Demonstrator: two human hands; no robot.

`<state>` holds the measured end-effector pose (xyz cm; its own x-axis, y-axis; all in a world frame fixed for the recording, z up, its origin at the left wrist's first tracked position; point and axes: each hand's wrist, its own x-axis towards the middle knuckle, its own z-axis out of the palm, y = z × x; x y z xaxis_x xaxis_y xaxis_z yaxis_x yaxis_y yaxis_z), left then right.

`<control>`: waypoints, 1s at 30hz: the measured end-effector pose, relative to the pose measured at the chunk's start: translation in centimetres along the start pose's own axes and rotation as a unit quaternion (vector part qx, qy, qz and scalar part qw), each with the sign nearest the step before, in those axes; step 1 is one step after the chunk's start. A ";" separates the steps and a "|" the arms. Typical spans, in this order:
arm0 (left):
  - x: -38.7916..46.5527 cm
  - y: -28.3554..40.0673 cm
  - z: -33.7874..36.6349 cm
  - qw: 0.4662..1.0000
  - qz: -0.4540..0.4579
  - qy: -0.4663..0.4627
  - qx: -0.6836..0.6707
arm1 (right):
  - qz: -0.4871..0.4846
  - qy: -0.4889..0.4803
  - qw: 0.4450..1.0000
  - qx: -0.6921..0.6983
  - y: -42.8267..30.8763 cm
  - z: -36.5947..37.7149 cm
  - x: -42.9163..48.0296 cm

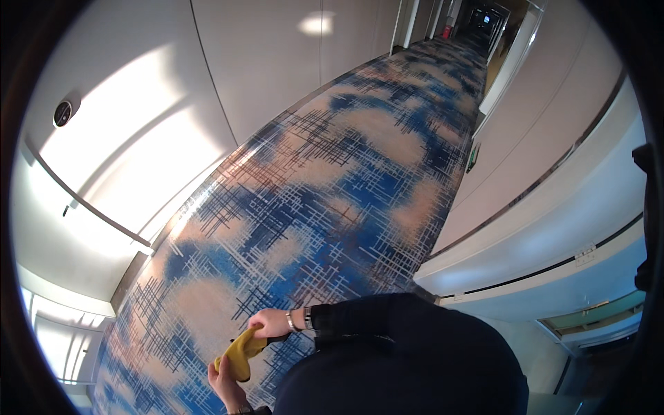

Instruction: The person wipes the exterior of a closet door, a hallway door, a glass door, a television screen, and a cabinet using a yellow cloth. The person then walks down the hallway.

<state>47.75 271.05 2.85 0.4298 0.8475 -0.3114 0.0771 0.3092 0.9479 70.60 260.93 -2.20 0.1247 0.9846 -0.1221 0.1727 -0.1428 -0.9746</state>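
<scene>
A folded yellow cloth [243,358] hangs between my two hands in front of my dark-clothed body. My right hand [271,322], with a bracelet and a band at the wrist, pinches its upper end. At the lower end, my left hand [226,385] grips the cloth with the thumb laid along it. The cloth is bunched and bent in the middle, held above the patterned carpet [207,306]. Part of the left wrist is cut off by the bottom of the picture.
A long corridor runs to the upper right between pale wall panels [270,46]. Sunlight falls on the left wall, which bears a round dark fixture [63,113]. At right is a white surface with a metal hinge [586,254]; a small green sign [472,157] sits low on the right wall.
</scene>
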 end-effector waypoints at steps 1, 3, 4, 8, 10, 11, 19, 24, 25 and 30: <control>1.1 0.9 -2.4 1.000 0.010 0.007 0.000 | -0.014 -0.017 1.000 -0.019 -0.8 1.1 3.3; 2.9 2.1 -6.6 0.997 0.020 0.057 -0.038 | -0.068 -0.066 0.991 -0.091 -2.8 3.7 9.6; 3.0 2.4 -8.5 0.995 0.016 0.079 -0.060 | -0.090 -0.082 0.985 -0.123 -3.8 5.2 12.4; 4.3 3.0 -16.3 0.983 -0.008 0.175 -0.059 | -0.165 -0.176 0.953 -0.184 -7.3 12.7 22.2; 5.7 2.7 -20.5 0.978 -0.015 0.188 -0.087 | -0.167 -0.212 0.939 -0.214 -8.2 16.8 26.1; 6.3 2.2 -23.1 0.975 -0.020 0.196 -0.101 | -0.157 -0.235 0.933 -0.221 -8.3 18.9 27.9; 11.9 2.8 -46.2 0.976 -0.010 0.192 -0.102 | -0.214 -0.288 0.894 -0.269 -14.2 33.7 41.3; 15.7 7.6 -56.0 0.975 0.090 0.149 -0.136 | -0.240 -0.305 0.872 -0.298 -18.7 41.1 48.3; 16.4 8.4 -57.9 0.972 0.112 0.155 -0.137 | -0.219 -0.327 0.881 -0.265 -19.0 42.3 50.0; 20.1 10.2 -70.1 0.957 0.087 0.233 -0.149 | -0.151 -0.349 0.907 -0.181 -21.1 52.5 59.6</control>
<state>-5.84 321.48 1.56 -0.0410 0.9760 -0.2138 -0.2494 0.1972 0.9481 23.14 327.88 1.28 -0.6078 0.7907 -0.0729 0.4223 0.2441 -0.8729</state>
